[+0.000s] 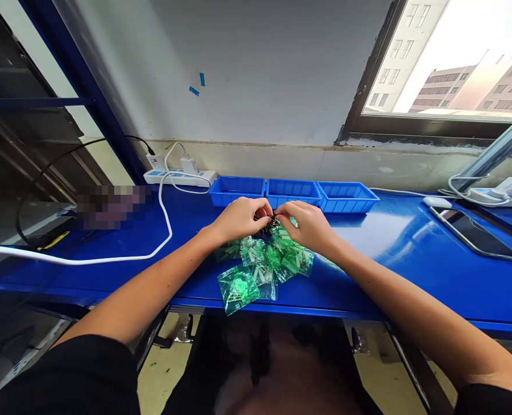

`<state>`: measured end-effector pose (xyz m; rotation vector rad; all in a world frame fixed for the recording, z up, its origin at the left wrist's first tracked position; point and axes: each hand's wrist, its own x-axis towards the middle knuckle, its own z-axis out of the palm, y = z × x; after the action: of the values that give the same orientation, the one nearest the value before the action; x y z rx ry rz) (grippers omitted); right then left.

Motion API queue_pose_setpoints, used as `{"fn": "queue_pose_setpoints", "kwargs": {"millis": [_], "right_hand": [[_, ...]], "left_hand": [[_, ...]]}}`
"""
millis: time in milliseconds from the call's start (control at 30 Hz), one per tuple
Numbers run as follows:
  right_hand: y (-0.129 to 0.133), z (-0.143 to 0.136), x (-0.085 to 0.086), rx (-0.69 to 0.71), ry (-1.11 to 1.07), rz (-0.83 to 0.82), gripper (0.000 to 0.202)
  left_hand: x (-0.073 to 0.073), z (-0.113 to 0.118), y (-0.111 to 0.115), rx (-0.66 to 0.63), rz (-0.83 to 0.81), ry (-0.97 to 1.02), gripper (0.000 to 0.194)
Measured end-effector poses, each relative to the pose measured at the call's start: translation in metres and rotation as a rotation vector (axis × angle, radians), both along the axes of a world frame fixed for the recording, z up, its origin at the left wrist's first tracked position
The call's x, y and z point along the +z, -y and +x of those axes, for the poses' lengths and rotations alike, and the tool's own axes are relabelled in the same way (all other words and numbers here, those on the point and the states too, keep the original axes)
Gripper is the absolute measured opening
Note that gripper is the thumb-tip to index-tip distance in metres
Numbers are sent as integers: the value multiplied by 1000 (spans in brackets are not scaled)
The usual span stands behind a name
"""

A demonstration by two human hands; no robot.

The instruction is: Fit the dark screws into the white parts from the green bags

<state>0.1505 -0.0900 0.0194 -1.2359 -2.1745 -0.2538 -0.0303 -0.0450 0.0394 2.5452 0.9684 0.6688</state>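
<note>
My left hand and my right hand meet over the blue workbench, fingertips pinched together on a small dark part between them. Just below the hands lies a pile of several green translucent bags holding small pale pieces. One bag lies apart, near the bench's front edge. What exactly the dark part is cannot be made out.
Three blue plastic bins stand in a row behind the hands. A white power strip with chargers and a white cable sit at the left. A phone lies at the right, near a window.
</note>
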Motion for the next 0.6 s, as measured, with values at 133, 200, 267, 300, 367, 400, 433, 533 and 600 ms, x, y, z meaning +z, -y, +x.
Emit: {"fn": "queue_pose_setpoints", "kwargs": {"millis": [133,200,267,300,367,400,433,533,600], "right_hand": [[0,-1,0,1,3,-4,13],[1,-1,0,-8,-5,-2,13],[0,-1,1,-18,-19,5,12],[0,-1,1,-21,-26,10,12],[0,0,1,-26,-39,20,12],[0,-1,1,-28,-42,22,12],[0,-1,1,-28,-44,22,12],[0,-1,0,-28,-44,17,13],[0,-1,0,-29,-45,16,13]], "left_hand": [[-1,1,1,-28,47,-52,12],[-2,1,1,-58,11,-20,13],[-2,1,1,-60,-25,28,15],[-2,1,1,-53,-36,50,15],[-1,1,1,-36,-41,73,17],[-1,1,1,-27,-36,72,18],[-2,1,1,-20,-28,66,19],[-3,1,0,-8,-13,51,20],[-3,2,0,-5,-21,63,19]]}}
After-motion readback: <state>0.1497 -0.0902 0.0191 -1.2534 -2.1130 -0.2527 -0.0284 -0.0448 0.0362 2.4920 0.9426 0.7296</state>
